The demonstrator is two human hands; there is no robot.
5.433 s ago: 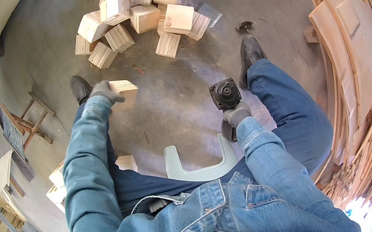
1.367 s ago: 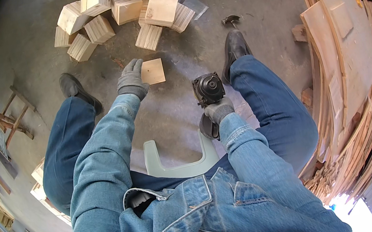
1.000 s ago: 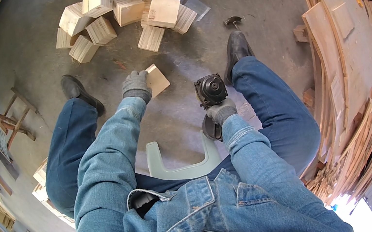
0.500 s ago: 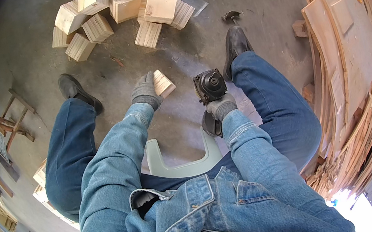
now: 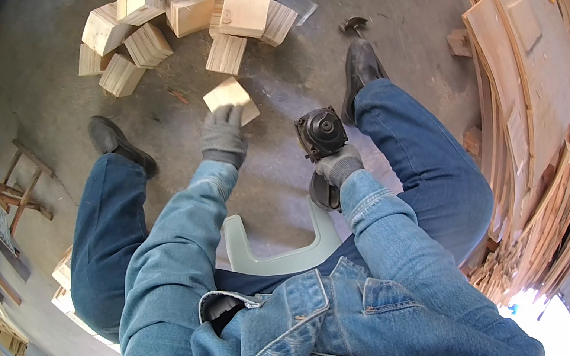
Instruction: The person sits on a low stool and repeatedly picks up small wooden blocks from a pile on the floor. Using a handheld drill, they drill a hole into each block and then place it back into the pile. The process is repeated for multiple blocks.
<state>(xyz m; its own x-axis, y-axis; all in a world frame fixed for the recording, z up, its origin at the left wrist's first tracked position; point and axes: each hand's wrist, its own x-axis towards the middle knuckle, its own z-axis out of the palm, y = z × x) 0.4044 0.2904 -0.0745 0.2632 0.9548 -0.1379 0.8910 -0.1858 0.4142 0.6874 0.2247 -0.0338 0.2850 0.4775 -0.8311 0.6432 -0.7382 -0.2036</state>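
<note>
My left hand (image 5: 223,139), in a grey glove, is held out above the floor with its fingers stretched forward. Just past it is a pale square wood block (image 5: 225,93), tilted, its near edge overlapped by the fingertips. Whether they touch it I cannot tell. My right hand (image 5: 340,166), gloved too, is closed round the handle of a black power tool with a round cap that looks like a nail gun (image 5: 321,133). Farther ahead lies a heap of similar wood blocks (image 5: 191,11), several with layered sides.
A hammer (image 5: 353,23) lies by my right shoe (image 5: 361,63). Between my legs is a pale green plastic stool (image 5: 287,260). Long boards and strips (image 5: 511,87) are stacked along the right side. A small wooden stool (image 5: 15,189) lies at the left.
The wood block has moved forward from beside my left hand and turned, showing its broad face. My left fingers have straightened forward. The right hand and tool have barely moved.
</note>
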